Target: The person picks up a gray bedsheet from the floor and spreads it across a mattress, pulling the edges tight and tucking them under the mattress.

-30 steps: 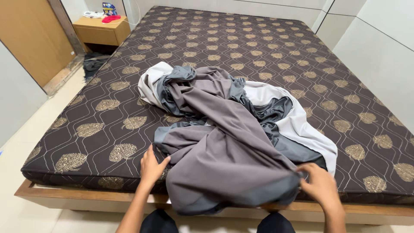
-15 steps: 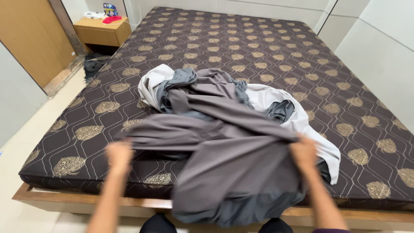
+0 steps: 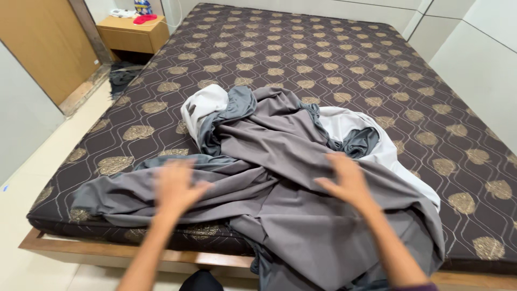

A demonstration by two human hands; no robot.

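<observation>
The left hand (image 3: pixel 175 186) is motion-blurred at lower centre-left; its fingers appear spread wide over the gray sheet (image 3: pixel 280 178), and contact cannot be confirmed. The right hand (image 3: pixel 344 180), lower centre-right, is sharper, fingers splayed wide, holding nothing, just above or on the same sheet. The gray sheet lies crumpled across the near half of the mattress (image 3: pixel 334 59), its lower edge hanging over the wooden bed frame (image 3: pixel 107 249) and cut off by the bottom of the frame. A white sheet (image 3: pixel 344 121) is tangled with it, mostly hidden, showing at the pile's left and right. At upper left stands a wooden nightstand (image 3: pixel 132 33) carrying a red object (image 3: pixel 144 19) and a small blue-and-yellow package (image 3: pixel 142 6), cropped by the top edge. Dark cloth (image 3: pixel 123 76) lies on the floor below it.
</observation>
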